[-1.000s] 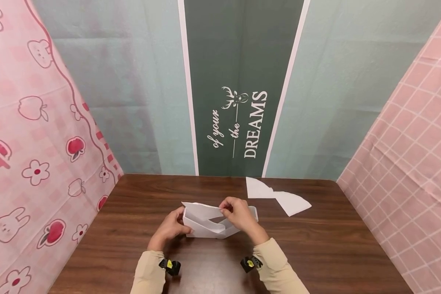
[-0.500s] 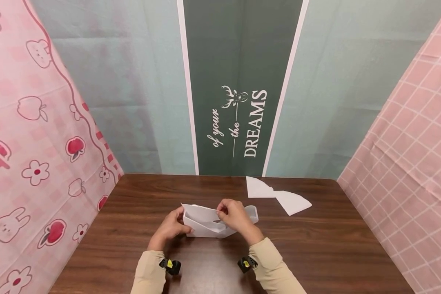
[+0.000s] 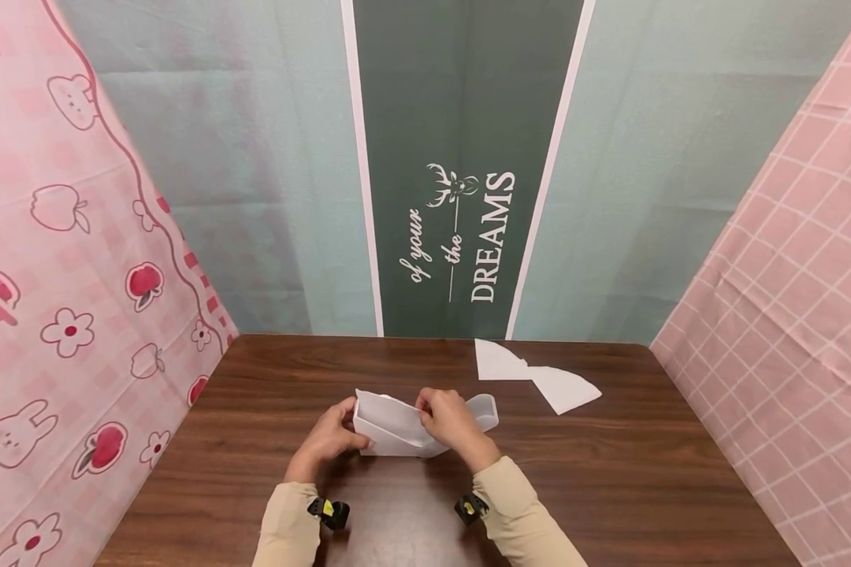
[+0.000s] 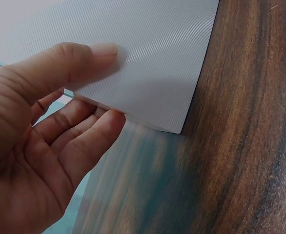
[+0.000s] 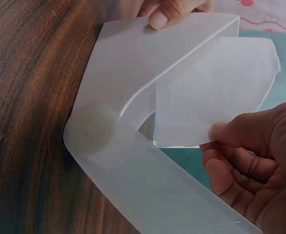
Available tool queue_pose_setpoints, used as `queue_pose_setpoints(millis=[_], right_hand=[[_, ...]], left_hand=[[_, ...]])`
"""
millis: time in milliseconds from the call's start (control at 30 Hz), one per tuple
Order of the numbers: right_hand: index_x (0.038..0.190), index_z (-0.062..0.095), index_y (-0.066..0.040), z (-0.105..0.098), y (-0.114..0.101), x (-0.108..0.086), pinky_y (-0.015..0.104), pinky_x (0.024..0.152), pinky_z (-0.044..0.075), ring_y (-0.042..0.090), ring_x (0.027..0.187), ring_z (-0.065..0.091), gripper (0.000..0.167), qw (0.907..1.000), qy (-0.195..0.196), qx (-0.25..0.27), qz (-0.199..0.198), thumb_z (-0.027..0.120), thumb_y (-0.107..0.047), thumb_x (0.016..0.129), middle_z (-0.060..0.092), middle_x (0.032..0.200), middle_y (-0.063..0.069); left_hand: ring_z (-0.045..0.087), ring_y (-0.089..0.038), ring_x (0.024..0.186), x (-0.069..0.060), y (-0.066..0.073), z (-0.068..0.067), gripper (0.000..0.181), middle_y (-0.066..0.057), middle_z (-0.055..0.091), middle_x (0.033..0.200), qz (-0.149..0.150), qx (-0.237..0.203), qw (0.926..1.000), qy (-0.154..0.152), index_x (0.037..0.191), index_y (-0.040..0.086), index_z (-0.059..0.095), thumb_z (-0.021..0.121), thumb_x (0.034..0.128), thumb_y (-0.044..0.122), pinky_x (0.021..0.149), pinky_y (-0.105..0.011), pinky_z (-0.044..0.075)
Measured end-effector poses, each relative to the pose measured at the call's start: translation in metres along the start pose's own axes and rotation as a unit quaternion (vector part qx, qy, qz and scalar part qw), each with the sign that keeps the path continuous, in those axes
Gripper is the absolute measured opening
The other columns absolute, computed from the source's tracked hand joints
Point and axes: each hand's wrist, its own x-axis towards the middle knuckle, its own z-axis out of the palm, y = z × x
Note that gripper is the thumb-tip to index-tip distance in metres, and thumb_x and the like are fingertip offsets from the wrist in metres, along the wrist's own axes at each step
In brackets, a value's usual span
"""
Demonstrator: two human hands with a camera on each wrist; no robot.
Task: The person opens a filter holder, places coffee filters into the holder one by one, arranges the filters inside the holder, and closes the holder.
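Note:
A white ribbed plastic case point(image 3: 390, 447) with a swung-out hinged part point(image 3: 484, 411) stands on the table in the head view. My left hand point(image 3: 329, 433) grips its left end, thumb on the ribbed face point(image 4: 157, 68) and fingers behind or below. Between thumb and fingers, my right hand point(image 3: 450, 421) pinches the edge of a thin, fan-shaped white paper filter point(image 5: 206, 92). That filter sits partly inside the case opening, its lower part hidden by the front wall. In the right wrist view, the hinged part point(image 5: 167, 185) reaches toward the bottom edge, near my right hand point(image 5: 260, 156).
Two more fan-shaped white paper pieces point(image 3: 567, 391) lie at the back right of the brown wooden table point(image 3: 645, 472), nearly meeting at their points. Behind the table hangs a green curtain with lettering point(image 3: 461, 236). Pink patterned cloths stand along both sides.
My right hand has moved slightly left and down with the filter, which now sits lower in the case. My left hand keeps its grip at the left end.

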Motion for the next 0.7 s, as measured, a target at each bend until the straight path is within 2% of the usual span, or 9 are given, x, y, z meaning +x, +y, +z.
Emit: queue_pose_setpoints(millis=[67, 133, 333, 533, 700], right_hand=[[0.074, 0.059, -0.012, 0.002, 0.000, 0.001, 0.023, 0.048, 0.037, 0.009, 0.054, 0.045, 0.013, 1.0000, -0.004, 0.003, 0.006, 0.067, -0.003, 0.078, 0.048, 0.059, -0.008], [0.074, 0.059, -0.012, 0.004, 0.000, 0.001, 0.023, 0.048, 0.037, 0.009, 0.053, 0.044, 0.012, 0.9999, -0.007, 0.004, 0.009, 0.066, -0.004, 0.078, 0.047, 0.059, -0.008], [0.073, 0.057, -0.014, 0.008, 0.001, 0.001, 0.023, 0.047, 0.037, 0.009, 0.052, 0.044, 0.013, 0.9998, -0.004, 0.002, 0.018, 0.065, -0.006, 0.078, 0.046, 0.057, -0.009], [0.071, 0.057, -0.014, 0.009, 0.001, 0.002, 0.024, 0.048, 0.037, 0.010, 0.052, 0.045, 0.014, 0.9999, 0.002, -0.008, 0.014, 0.067, -0.007, 0.078, 0.047, 0.058, -0.008], [0.068, 0.057, -0.014, 0.012, 0.002, 0.001, 0.025, 0.050, 0.039, 0.011, 0.053, 0.046, 0.017, 0.9996, 0.004, -0.026, 0.006, 0.068, -0.006, 0.078, 0.049, 0.059, -0.007]], left_hand=[[0.060, -0.023, 0.077, -0.001, 0.005, 0.000, 0.047, -0.011, 0.063, 0.088, -0.003, 0.002, 1.0000, 0.002, 0.104, -0.007, 0.055, 0.075, 0.0626, -0.014, 0.064, -0.032, 0.048], [0.059, -0.023, 0.076, -0.001, 0.004, 0.000, 0.047, -0.010, 0.063, 0.088, -0.005, 0.004, 1.0000, 0.003, 0.104, -0.006, 0.055, 0.075, 0.0628, -0.014, 0.063, -0.032, 0.048], [0.059, -0.019, 0.075, 0.005, -0.014, 0.000, 0.050, -0.008, 0.063, 0.089, -0.012, 0.018, 0.9997, 0.011, 0.106, -0.003, 0.055, 0.078, 0.0628, -0.009, 0.063, -0.031, 0.048], [0.059, -0.020, 0.076, 0.006, -0.018, 0.000, 0.051, -0.008, 0.063, 0.089, -0.012, 0.011, 0.9998, 0.012, 0.107, -0.003, 0.055, 0.079, 0.0628, -0.008, 0.064, -0.031, 0.048], [0.060, -0.022, 0.076, 0.000, 0.000, 0.000, 0.048, -0.010, 0.063, 0.088, -0.009, -0.008, 0.9999, 0.000, 0.105, -0.006, 0.055, 0.076, 0.0629, -0.013, 0.064, -0.032, 0.049]])
